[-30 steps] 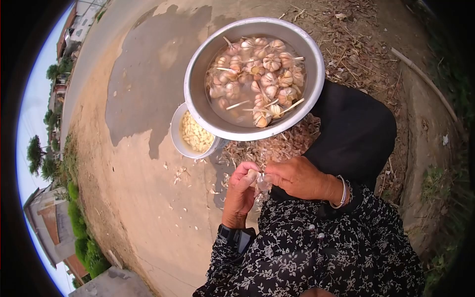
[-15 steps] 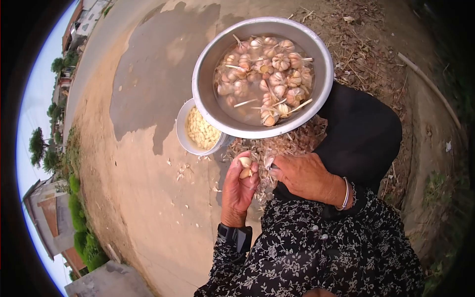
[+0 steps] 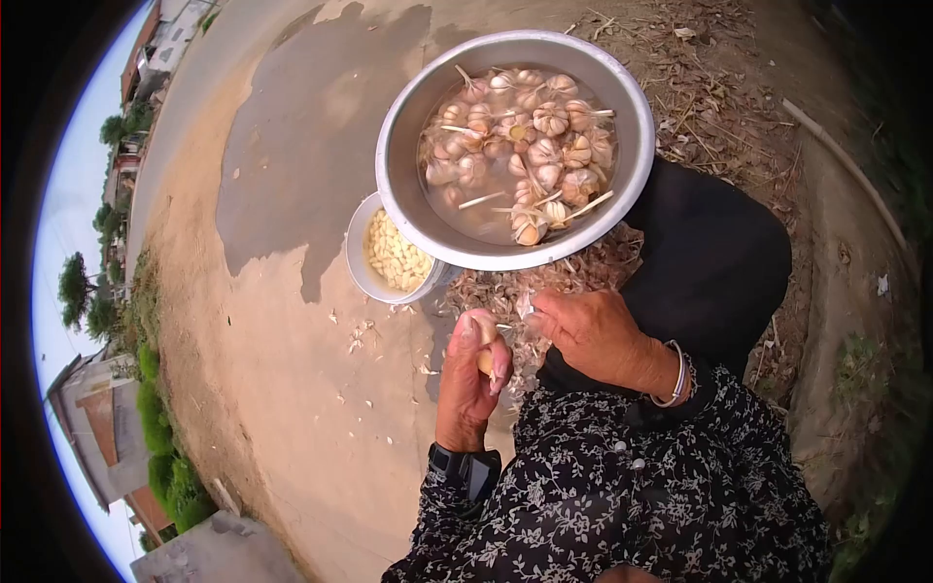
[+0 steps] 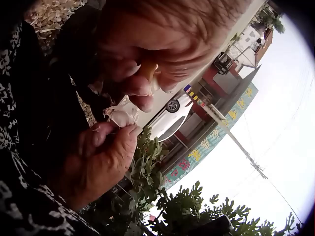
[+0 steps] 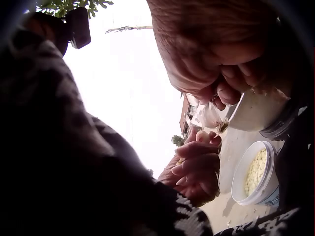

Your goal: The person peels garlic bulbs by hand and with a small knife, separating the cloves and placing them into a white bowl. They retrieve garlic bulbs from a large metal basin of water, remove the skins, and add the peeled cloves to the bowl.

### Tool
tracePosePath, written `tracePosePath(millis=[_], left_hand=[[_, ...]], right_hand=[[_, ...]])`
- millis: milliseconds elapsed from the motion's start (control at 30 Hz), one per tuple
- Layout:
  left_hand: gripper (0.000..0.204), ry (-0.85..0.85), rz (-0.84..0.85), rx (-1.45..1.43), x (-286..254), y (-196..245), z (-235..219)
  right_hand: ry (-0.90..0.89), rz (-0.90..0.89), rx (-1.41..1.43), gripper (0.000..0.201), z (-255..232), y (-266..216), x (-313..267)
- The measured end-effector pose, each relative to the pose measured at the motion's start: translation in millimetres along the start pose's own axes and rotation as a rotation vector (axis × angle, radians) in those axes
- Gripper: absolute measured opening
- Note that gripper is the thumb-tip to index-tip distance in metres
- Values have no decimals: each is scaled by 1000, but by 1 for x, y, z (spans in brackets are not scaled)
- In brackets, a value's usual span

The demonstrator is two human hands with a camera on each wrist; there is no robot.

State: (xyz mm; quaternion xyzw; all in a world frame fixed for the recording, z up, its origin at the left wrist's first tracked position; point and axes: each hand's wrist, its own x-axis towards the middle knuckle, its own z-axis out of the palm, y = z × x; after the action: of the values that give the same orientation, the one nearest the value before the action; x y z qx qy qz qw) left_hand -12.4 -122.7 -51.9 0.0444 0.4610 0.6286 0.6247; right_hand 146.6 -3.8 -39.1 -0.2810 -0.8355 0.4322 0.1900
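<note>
My left hand (image 3: 463, 389) holds garlic cloves between thumb and fingers. A pale clove (image 3: 485, 328) sits by the thumb tip, and a yellowish clove (image 3: 485, 362) lies lower against the fingers. Just to the right, my right hand (image 3: 604, 340) pinches a piece of thin whitish garlic skin (image 3: 526, 305) between thumb and forefinger. In the right wrist view the papery skin (image 5: 210, 116) hangs from the fingertips, right above the left hand. The left wrist view shows the same skin (image 4: 124, 117) below the left fingers.
Beyond the hands stands a metal basin (image 3: 397, 209) of water with several whole garlic bulbs (image 3: 550, 119). A white bucket (image 3: 356, 262) of peeled cloves (image 3: 397, 255) is at its lower left. Loose skins (image 3: 486, 291) cover the ground under the basin. A black-trousered leg (image 3: 714, 243) flanks the right.
The hands were together on a clove, then parted, the right drawing away with skin. Since then the left thumb has moved over the upper clove, and the right hand has risen slightly.
</note>
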Motion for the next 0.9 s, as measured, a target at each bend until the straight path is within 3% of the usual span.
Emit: tracePosePath(millis=[133, 233, 333, 367, 433, 500, 567, 600, 633, 700, 733, 900], left_hand=[[34, 22, 42, 160, 1, -1, 3], [35, 43, 74, 307, -2, -5, 17], [36, 46, 56, 350, -4, -2, 20], [36, 11, 23, 328, -4, 0, 19], [36, -2, 3, 220, -3, -2, 12], [36, -11, -18, 116, -3, -1, 8], [41, -1, 41, 177, -1, -3, 9], [41, -7, 38, 179, 0, -2, 9], [41, 14, 52, 204, 0, 0, 8], [41, 36, 65, 228, -1, 3, 12], [39, 53, 36, 280, -2, 5, 17], [37, 148, -31, 407, -3, -6, 24]], right_hand=[[35, -11, -15, 21, 0, -2, 0], [-42, 15, -33, 23, 8, -10, 3], [49, 35, 358, 17, 26, 0, 3], [47, 33, 357, 17, 32, 9, 3], [-58, 199, 920, 14, 27, 10, 11], [-21, 277, 986, 13, 13, 5, 3], [41, 292, 694, 14, 0, -1, 3], [14, 206, 452, 18, 2, 5, 2], [20, 206, 450, 18, 7, 7, 1], [118, -50, 188, 23, 16, 4, -1], [41, -54, 77, 28, 12, -1, -1], [-2, -191, -1, 28, 21, 0, 0]])
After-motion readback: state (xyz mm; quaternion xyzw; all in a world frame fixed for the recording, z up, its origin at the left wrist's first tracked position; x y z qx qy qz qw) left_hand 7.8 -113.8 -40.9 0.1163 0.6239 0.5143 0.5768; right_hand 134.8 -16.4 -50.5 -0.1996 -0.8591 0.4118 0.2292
